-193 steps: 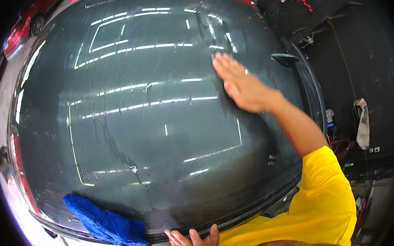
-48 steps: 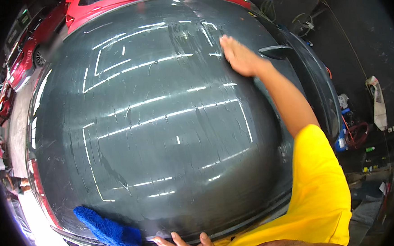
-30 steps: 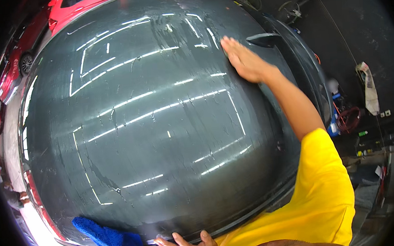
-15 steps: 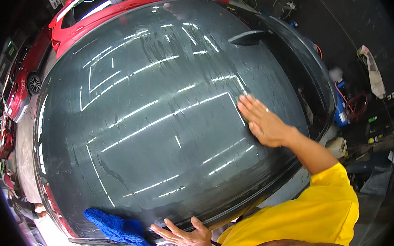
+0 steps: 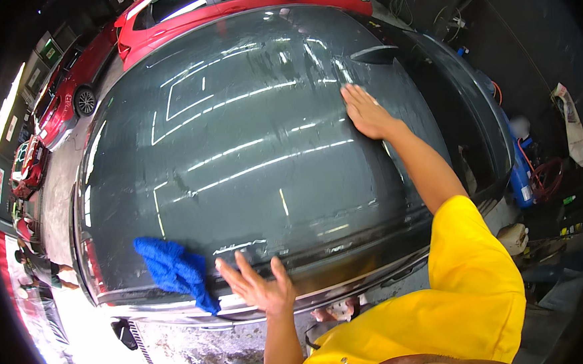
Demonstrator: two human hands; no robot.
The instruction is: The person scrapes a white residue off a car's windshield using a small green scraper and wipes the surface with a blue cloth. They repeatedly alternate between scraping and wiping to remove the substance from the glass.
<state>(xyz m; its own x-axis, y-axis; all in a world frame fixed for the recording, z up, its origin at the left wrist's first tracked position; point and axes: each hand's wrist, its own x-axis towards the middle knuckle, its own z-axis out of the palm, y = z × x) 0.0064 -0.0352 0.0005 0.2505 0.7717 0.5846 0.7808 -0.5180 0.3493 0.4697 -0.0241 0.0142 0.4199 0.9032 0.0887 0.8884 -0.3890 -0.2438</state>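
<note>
A broad, glossy dark grey car panel (image 5: 239, 205) spreads before me, with wet-looking streaks and reflected ceiling lights on it. My right hand (image 5: 367, 112) lies flat on its right part, fingers stretched out together and holding nothing. At the panel's near edge my left hand (image 5: 258, 284) has its fingers spread and holds nothing; whether its fingertips touch the car, I cannot tell. Left of it a crumpled blue cloth (image 5: 173, 266) is draped over the near edge, its lower end hanging down. Beyond my right hand a dark fin-shaped piece (image 5: 374, 55) stands up from the car.
Dark glass (image 5: 458, 122) borders the panel on the right. A red car (image 5: 227, 11) stands close behind, another red car (image 5: 66, 105) at the left. A person (image 5: 43, 270) is at the far left. A blue cylinder (image 5: 519, 178) and hoses stand at the right.
My right hand has slid farther away across the panel. My left hand stays open near the cloth. The view has shifted, showing more floor at the near side.
</note>
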